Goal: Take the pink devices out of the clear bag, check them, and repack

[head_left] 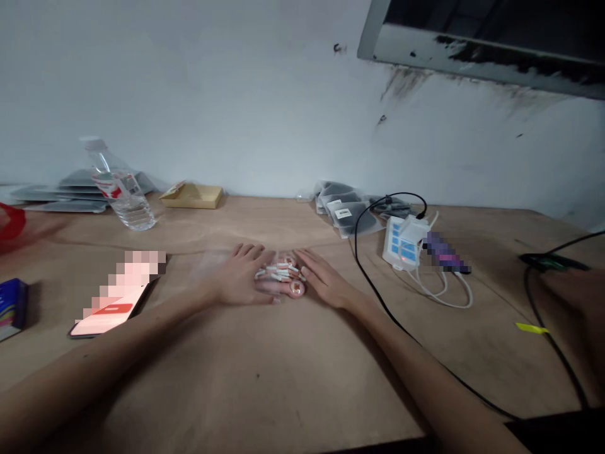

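Observation:
A clear plastic bag (280, 273) with pink and white pieces in it lies on the table, roughly in the middle. One round pink piece carries a brown figure; I cannot make out what the pieces are. My left hand (242, 273) rests flat over the bag's left part, fingers stretched forward and a little apart, hiding some of it. At the bag's right edge lies my right hand (326, 277), its fingers extended and its thumb by the white pieces. Both hands are palm down, and neither is closed round anything.
A phone (116, 302), a tilted water bottle (123, 189) and a shallow yellow box (193, 196) are to the left. Grey packets (347, 208), a white power strip (401, 243) and a black cable (373, 284) are to the right. Another person's hand (574, 293) shows at the right edge.

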A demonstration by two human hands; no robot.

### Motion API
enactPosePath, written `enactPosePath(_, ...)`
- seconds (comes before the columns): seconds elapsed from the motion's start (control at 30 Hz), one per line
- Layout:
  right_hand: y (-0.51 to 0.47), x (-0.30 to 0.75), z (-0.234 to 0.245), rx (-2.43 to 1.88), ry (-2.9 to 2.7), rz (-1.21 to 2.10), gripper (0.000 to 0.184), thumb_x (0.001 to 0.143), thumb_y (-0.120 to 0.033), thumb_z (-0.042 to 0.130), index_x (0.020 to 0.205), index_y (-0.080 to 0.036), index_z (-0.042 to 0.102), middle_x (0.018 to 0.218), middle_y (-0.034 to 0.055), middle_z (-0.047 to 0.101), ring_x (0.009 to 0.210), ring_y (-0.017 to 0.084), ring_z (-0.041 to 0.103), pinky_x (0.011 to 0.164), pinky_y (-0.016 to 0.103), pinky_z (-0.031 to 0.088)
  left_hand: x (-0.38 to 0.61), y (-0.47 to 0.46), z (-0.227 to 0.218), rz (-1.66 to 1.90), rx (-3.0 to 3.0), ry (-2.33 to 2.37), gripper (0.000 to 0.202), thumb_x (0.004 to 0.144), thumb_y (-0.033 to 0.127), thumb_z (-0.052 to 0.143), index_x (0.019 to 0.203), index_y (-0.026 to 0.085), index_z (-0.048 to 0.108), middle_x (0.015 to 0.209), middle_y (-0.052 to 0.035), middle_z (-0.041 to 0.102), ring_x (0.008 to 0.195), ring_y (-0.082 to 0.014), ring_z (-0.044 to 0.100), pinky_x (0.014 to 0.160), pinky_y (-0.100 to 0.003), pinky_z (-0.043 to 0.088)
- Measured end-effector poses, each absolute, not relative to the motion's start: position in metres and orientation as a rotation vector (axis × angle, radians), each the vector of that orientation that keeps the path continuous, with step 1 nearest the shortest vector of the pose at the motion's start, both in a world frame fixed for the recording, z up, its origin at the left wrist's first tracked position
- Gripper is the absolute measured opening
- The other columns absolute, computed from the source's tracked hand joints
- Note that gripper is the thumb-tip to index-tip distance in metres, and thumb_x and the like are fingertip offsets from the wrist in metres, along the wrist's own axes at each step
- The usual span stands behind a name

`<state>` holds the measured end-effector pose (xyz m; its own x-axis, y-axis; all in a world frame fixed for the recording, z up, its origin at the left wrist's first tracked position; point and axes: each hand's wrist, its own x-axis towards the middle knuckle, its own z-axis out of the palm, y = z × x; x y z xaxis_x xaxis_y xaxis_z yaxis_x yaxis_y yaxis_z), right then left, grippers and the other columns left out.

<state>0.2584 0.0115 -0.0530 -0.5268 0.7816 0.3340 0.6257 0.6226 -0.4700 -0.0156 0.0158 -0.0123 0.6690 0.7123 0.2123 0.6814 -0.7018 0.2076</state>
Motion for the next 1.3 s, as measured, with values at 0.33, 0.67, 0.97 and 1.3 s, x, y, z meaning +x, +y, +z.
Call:
enactPosePath(0.33,0.012,0.251,-0.062,-1.098,-2.542,0.23,0.062,0.106,-0.055,0.028,0.16,-0.024,0.031,0.163,0.0096,0.034,0.153,0.03,0.028,0.124,0.057,0.025,-0.023,0.024,-0.012,0.422,2.821,1.155,0.088,0.071,0.077,0.067,0.136,0.02,0.051,0.133,-0.0166,0.056,0.124,-0.039,0.049,0.108,-0.055,0.036)
enactPosePath(0.67,-0.002,0.225,-0.061,-1.094,-2.604,0.149,0.062,0.108,-0.045,0.025,0.159,-0.01,0.028,0.167,0.0175,0.02,0.157,0.031,0.005,0.126,0.057,0.02,-0.009,0.007,-0.012,0.347,2.876,1.202,0.088,0.08,0.075,0.059,0.143,0.014,0.046,0.141,-0.0218,0.051,0.133,-0.042,0.044,0.113,-0.06,0.029)
enactPosePath(0.97,-0.009,0.216,-0.054,-1.16,-2.523,0.152,0.064,0.106,-0.047,0.031,0.158,-0.008,0.03,0.166,0.0197,0.024,0.156,0.032,0.014,0.125,0.055,0.024,-0.006,0.007,-0.012,0.312,2.895,1.189,0.093,0.077,0.07,0.066,0.146,0.011,0.044,0.143,-0.0216,0.051,0.133,-0.0393,0.045,0.114,-0.054,0.03)
enactPosePath(1.3,-0.013,0.219,-0.049,-1.198,-2.531,0.282,0.07,0.106,-0.058,0.027,0.157,-0.012,0.033,0.165,0.0177,0.027,0.155,0.032,0.017,0.124,0.056,0.023,-0.03,0.035,-0.012,0.342,2.851,1.369,0.078,0.082,0.072,0.059,0.135,0.015,0.052,0.136,-0.0194,0.055,0.128,-0.0385,0.049,0.109,-0.053,0.035)
